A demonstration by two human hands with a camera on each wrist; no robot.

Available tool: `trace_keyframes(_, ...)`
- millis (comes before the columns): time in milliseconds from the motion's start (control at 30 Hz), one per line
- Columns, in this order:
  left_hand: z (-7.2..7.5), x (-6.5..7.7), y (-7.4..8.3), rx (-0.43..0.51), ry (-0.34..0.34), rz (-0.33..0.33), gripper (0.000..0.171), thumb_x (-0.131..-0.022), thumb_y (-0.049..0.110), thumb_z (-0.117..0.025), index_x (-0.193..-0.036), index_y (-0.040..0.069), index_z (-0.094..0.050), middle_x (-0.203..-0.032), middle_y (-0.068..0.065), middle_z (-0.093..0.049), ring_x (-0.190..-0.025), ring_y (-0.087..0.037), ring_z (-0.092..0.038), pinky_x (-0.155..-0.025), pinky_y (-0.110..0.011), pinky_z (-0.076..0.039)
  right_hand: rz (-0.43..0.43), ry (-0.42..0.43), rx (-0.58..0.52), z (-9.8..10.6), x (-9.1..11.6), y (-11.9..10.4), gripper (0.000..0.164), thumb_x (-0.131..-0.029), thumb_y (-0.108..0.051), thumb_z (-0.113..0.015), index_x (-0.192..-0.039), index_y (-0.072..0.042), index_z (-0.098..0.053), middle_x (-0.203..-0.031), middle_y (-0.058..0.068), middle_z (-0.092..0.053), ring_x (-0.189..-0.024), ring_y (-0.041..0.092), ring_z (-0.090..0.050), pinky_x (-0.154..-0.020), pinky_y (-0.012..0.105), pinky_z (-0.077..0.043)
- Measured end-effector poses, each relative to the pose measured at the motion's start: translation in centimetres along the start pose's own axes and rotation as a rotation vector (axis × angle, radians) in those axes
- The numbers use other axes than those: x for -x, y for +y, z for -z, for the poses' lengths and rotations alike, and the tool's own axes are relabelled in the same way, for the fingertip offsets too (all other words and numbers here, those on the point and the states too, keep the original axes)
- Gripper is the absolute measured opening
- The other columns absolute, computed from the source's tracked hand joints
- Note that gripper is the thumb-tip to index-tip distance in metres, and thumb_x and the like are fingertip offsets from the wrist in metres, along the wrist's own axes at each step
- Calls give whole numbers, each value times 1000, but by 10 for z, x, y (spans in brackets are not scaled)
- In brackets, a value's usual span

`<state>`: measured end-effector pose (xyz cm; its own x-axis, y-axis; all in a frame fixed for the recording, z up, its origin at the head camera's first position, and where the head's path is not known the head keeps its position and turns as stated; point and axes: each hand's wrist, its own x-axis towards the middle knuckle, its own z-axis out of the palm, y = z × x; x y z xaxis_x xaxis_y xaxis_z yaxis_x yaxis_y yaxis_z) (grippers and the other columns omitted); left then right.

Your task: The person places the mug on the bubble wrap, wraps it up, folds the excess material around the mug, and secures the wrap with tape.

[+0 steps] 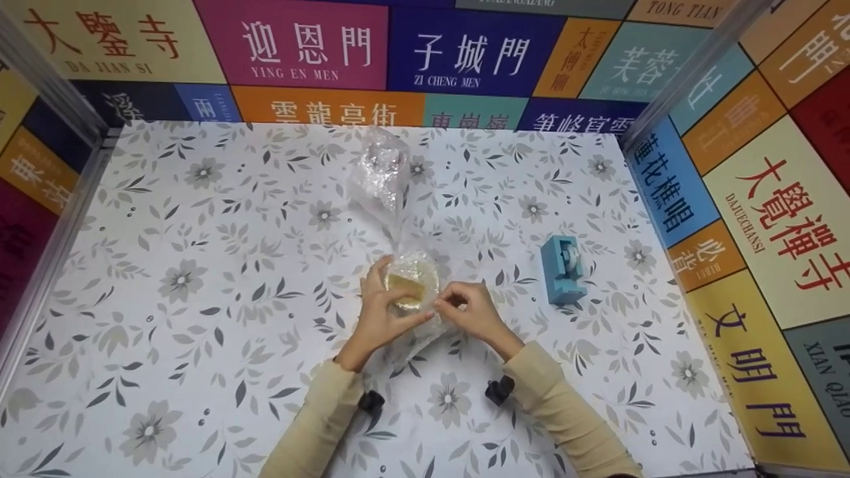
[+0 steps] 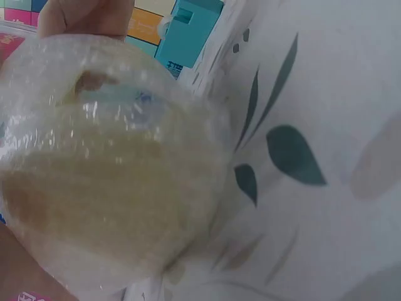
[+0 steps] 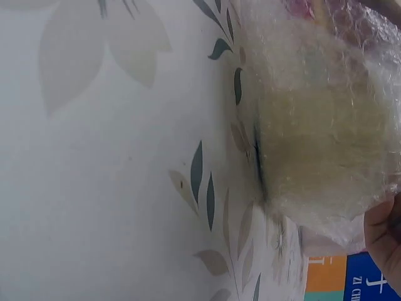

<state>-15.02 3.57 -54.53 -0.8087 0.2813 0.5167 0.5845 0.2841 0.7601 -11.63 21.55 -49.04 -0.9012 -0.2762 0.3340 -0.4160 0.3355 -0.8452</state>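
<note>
A rounded object with a yellowish band (image 1: 406, 287) is wrapped in clear bubble wrap (image 2: 113, 188), its kind blurred by the film. My left hand (image 1: 380, 315) grips its left side, with fingers behind it and the thumb along the near edge. On the right, my right hand (image 1: 475, 311) pinches at the wrap's edge between thumb and fingertips, close to the left thumb. In the right wrist view, the wrapped object (image 3: 322, 141) stands close over the table. A loose tail of film hangs toward me under the hands.
Another crumpled piece of bubble wrap (image 1: 382, 172) lies just beyond the hands. A blue tape dispenser (image 1: 562, 272) with a roll in it stands to the right. The floral-patterned table (image 1: 252, 332) is bordered by panels with colourful lettering (image 1: 305, 46).
</note>
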Motion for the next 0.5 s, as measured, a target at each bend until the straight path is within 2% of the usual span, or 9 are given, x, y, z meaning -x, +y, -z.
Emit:
trace_keyframes(133,-2,0,1,-2,49,-1,18,-67,26,-74,-66,9,-69,-125,-29,-41,-120,-38,-34,-92,-61,-19,-7,25,16,-4,0,-2,7,-75,10,-63,-69,10,-60,-62,17,-59,-56,6,-48,-52,18,-42)
trace_keyframes(233,-4,-1,2,17,76,12,15,-66,19,-72,-61,6,-67,-125,-30,-41,-118,-39,-35,-92,-56,-21,-30,21,5,-3,-1,-2,6,-76,10,-62,-70,10,-60,-63,17,-59,-56,5,-49,-53,18,-43)
trace_keyframes(367,-7,-2,6,45,95,54,13,-63,15,-69,-56,6,-64,-124,-28,-42,-119,-37,-34,-94,-56,-18,-91,-13,-37,0,-2,-2,6,-77,10,-60,-71,11,-60,-66,19,-60,-59,4,-51,-56,17,-43)
trace_keyframes(500,-9,-2,7,86,116,92,10,-62,14,-69,-58,7,-64,-125,-25,-42,-119,-35,-33,-94,-54,-18,-153,-55,-69,3,-2,-3,7,-79,8,-61,-73,12,-59,-70,19,-60,-62,3,-51,-58,17,-44)
